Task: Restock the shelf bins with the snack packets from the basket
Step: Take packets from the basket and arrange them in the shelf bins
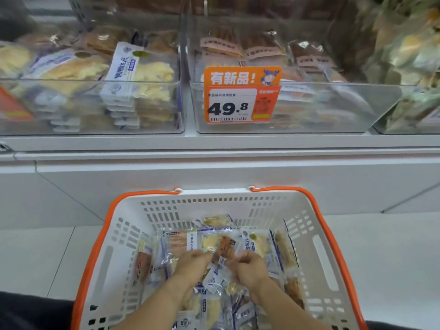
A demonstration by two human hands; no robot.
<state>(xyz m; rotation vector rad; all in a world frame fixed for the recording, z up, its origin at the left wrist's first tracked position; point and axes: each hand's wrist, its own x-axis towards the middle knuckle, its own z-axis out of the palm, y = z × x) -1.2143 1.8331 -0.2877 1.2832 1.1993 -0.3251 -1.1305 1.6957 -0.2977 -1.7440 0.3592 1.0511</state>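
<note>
A white basket with orange rim (316, 246) sits on the floor below the shelf and holds several clear snack packets (262, 244). Both my hands are inside it. My left hand (192, 265) has its fingers curled on a packet with brown contents (225, 250) in the middle of the pile. My right hand (250, 267) pinches the same packet from the right. Above, a clear left bin (95, 106) holds stacked blue-and-white packets with yellow contents. The clear middle bin (333, 108) holds brownish packets.
An orange price tag reading 49.8 (240, 96) hangs on the middle bin's front. A third bin with greenish packets (414, 108) is at the far right. The white shelf ledge (214, 158) runs between bins and basket. Pale floor tiles surround the basket.
</note>
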